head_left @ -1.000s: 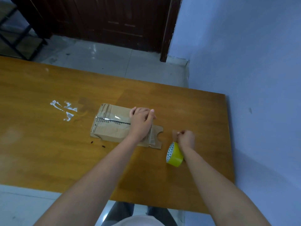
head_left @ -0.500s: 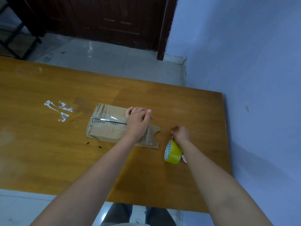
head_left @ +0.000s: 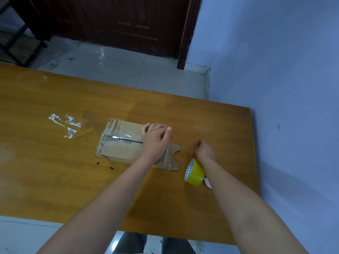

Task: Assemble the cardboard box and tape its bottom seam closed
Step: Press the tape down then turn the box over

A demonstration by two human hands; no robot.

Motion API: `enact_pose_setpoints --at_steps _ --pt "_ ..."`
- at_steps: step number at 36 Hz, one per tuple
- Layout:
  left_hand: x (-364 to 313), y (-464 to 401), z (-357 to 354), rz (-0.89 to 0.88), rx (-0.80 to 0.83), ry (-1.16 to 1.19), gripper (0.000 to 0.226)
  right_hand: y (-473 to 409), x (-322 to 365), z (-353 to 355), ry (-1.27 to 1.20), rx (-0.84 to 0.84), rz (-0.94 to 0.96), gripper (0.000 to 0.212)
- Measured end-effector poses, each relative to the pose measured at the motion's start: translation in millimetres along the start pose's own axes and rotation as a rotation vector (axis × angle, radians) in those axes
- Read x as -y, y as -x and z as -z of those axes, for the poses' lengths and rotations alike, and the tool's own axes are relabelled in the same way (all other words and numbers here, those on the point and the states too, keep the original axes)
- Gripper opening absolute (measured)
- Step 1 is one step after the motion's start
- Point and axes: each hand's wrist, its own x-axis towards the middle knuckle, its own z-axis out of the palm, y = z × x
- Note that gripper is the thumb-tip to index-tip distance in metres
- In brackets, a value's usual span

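A flattened cardboard box [head_left: 119,143] lies on the wooden table [head_left: 55,180], with clear tape along its middle seam and a notched flap at its right end. My left hand [head_left: 156,140] presses down on the box's right part, fingers curled over the far edge. My right hand [head_left: 204,151] hovers low over the table right of the flap, fingers closed in a pinch; I cannot tell if a tape end is between them. A yellow tape roll [head_left: 194,172] stands on its edge against my right wrist.
Scraps of clear tape [head_left: 64,125] stick to the table left of the box. Two dark specks [head_left: 104,165] lie near the box's front edge. A blue wall [head_left: 284,88] runs along the table's right side. A small pale object [head_left: 207,182] shows beside the roll.
My right hand has moved forward, away from the roll's top, with its fingers still pinched. My left hand stays on the box. The roll has barely shifted.
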Motion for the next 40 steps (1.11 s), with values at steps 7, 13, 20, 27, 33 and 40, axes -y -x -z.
enact_pose_setpoints --at_steps 7,13,20,27,33,40 --pt "-1 0 1 -0.007 0.002 -0.008 0.040 -4 4 -2 0.209 -0.045 -0.047 0.049" --pt "-1 1 1 -0.013 0.012 -0.008 0.039 -2 2 3 0.176 -0.027 -0.123 0.069" --pt "-5 -3 3 0.038 0.033 0.081 0.036 13 3 28 0.002 0.068 -0.127 0.031" --pt "-16 -10 20 0.288 0.114 0.388 0.036 39 8 53 -0.095 -0.062 -0.005 0.035" --pt "-21 -3 46 0.143 0.035 0.341 0.022 64 26 60 -0.329 -0.172 0.267 0.023" --pt "-6 33 62 -0.057 0.045 -0.067 0.019 102 49 35 -0.244 -0.086 0.594 0.025"
